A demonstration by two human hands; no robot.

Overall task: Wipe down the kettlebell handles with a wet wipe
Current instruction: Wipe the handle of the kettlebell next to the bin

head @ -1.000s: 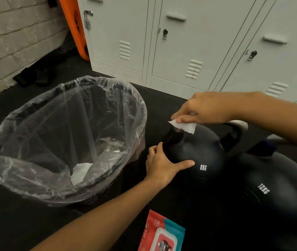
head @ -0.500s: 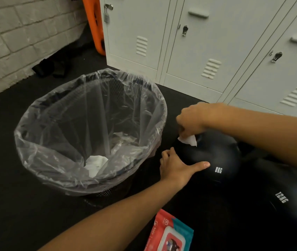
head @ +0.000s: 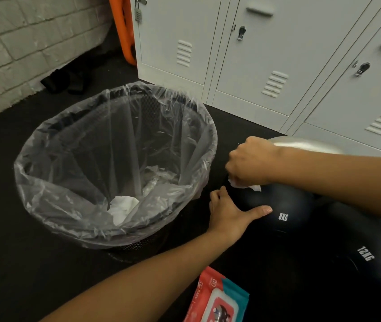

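From the head camera we see the right hand (head: 251, 165) curled tight around the wipe (head: 246, 185), pressing it low at the base of the handle of the 8 kg kettlebell (head: 284, 205), where a second ago it pinched the wipe higher up with the fingers straighter. The left hand (head: 229, 211) still rests flat on the bell's side, thumb stretched out, beside the bin (head: 115, 163). The 12 kg kettlebell (head: 366, 256) and the pack (head: 217, 300) lie unmoved.
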